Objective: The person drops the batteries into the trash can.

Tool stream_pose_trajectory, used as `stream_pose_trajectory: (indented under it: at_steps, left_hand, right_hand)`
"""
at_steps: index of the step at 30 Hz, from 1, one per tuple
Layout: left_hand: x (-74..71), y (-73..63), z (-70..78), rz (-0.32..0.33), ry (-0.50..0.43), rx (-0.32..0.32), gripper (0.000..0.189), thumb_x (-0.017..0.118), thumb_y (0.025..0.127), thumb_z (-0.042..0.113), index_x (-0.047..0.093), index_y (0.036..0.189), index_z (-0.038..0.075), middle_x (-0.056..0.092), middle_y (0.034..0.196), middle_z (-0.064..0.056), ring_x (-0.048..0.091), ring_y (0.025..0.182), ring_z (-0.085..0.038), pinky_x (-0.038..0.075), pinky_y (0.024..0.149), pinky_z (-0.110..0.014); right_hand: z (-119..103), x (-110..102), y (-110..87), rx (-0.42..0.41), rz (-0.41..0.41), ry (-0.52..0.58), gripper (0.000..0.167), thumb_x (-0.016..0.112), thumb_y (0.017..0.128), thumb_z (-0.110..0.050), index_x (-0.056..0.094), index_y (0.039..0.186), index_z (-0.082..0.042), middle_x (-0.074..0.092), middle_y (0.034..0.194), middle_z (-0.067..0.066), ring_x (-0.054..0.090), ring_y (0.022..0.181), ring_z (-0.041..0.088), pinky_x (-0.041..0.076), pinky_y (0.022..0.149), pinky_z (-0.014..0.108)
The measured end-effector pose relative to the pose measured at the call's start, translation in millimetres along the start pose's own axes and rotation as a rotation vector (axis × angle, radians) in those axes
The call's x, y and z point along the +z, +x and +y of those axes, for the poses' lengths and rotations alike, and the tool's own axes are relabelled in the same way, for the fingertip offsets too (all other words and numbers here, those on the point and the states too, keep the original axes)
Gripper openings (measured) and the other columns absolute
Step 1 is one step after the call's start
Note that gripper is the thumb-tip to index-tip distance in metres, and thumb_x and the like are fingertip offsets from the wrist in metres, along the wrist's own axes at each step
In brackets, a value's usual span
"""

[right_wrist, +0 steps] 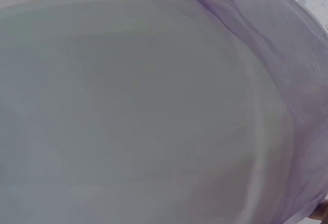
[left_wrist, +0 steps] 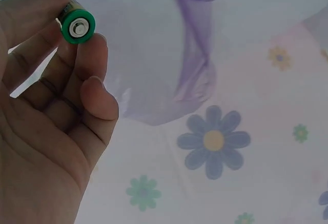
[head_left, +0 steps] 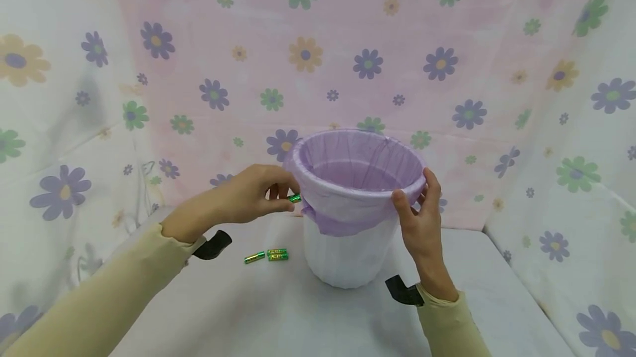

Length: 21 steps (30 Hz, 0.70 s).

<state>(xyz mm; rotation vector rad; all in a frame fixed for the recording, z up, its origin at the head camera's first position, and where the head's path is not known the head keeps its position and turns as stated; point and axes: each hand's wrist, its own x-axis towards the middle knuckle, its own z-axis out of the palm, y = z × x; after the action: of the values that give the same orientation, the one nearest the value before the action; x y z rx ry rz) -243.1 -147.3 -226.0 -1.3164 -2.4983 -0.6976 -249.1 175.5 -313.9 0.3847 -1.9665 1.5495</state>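
A green-and-gold battery (left_wrist: 78,25) is pinched in my left hand (head_left: 255,194), beside the left rim of a white trash can (head_left: 348,263). In the left wrist view its metal end faces the camera. A thin purple bag (head_left: 343,166) lines the can and is folded over its rim. My right hand (head_left: 422,224) holds the rim at the near right, thumb in front and fingers at the side. Only a fingertip (right_wrist: 320,211) of it shows in the right wrist view. Left of the can, a loose battery (head_left: 254,257) lies beside two more batteries (head_left: 277,254).
The trash can stands upright on a white-covered table (head_left: 238,313). Flower-printed cloth (head_left: 338,70) hangs behind and on both sides. A black wrist mount (head_left: 213,245) sticks out from the left sleeve, and another black mount (head_left: 403,291) from the right.
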Motion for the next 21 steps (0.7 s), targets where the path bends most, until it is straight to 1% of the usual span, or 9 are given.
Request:
stream_pose_trajectory:
  at_steps: [3,6,11,16,18,21]
  left_hand:
    - [-8.5,7.7,3.1,0.015,0.000,-0.006,0.014,0.073,0.085,0.012,0.067,0.098,0.011,0.056,0.074,0.008,0.052,0.069,-0.009,0.046,0.064,-0.028]
    - [-15.5,15.6,6.4,0.016,0.019,-0.016,0.015,0.073,0.086,0.014,0.067,0.099,0.012,0.056,0.074,0.007,0.052,0.070,-0.010,0.046,0.065,-0.028]
    - [-23.0,30.1,9.7,0.019,0.044,-0.010,0.016,0.072,0.086,0.014,0.067,0.101,0.010,0.056,0.075,0.005,0.053,0.071,-0.012,0.046,0.068,-0.030]
    - [-23.4,45.8,9.4,0.022,0.062,-0.020,0.017,0.072,0.086,0.014,0.067,0.102,0.009,0.057,0.077,0.002,0.053,0.072,-0.013,0.046,0.070,-0.031]
    - [-21.7,53.0,10.1,0.011,0.061,-0.034,0.016,0.071,0.087,0.015,0.067,0.102,0.011,0.057,0.078,0.002,0.052,0.074,-0.013,0.045,0.071,-0.031]
    - [-17.2,65.8,11.6,-0.008,0.040,-0.038,0.015,0.071,0.087,0.016,0.067,0.101,0.012,0.056,0.078,0.002,0.052,0.074,-0.014,0.044,0.071,-0.031]
  right_hand:
    - [0,0,0.0,0.000,0.000,0.000,0.073,0.061,0.091,-0.031,0.019,0.151,-0.026,0.032,0.144,0.010,0.040,0.125,0.027,0.036,0.101,0.055]
    - [0,0,-0.3,0.001,-0.003,-0.002,0.073,0.061,0.091,-0.031,0.018,0.151,-0.026,0.032,0.143,0.011,0.041,0.124,0.028,0.036,0.101,0.055]
    - [0,0,-0.6,0.003,-0.001,-0.005,0.073,0.061,0.092,-0.032,0.018,0.151,-0.026,0.032,0.143,0.011,0.040,0.125,0.028,0.036,0.101,0.056]
    - [0,1,-0.1,0.003,-0.009,0.006,0.074,0.061,0.091,-0.033,0.018,0.151,-0.027,0.031,0.144,0.010,0.040,0.125,0.028,0.036,0.101,0.054]
    - [0,0,-0.1,0.001,-0.014,0.000,0.074,0.061,0.092,-0.032,0.017,0.151,-0.026,0.031,0.144,0.011,0.040,0.125,0.028,0.037,0.101,0.054]
    - [0,-2,-0.4,0.003,-0.006,-0.013,0.073,0.061,0.092,-0.032,0.017,0.151,-0.026,0.033,0.143,0.012,0.041,0.124,0.028,0.037,0.100,0.054]
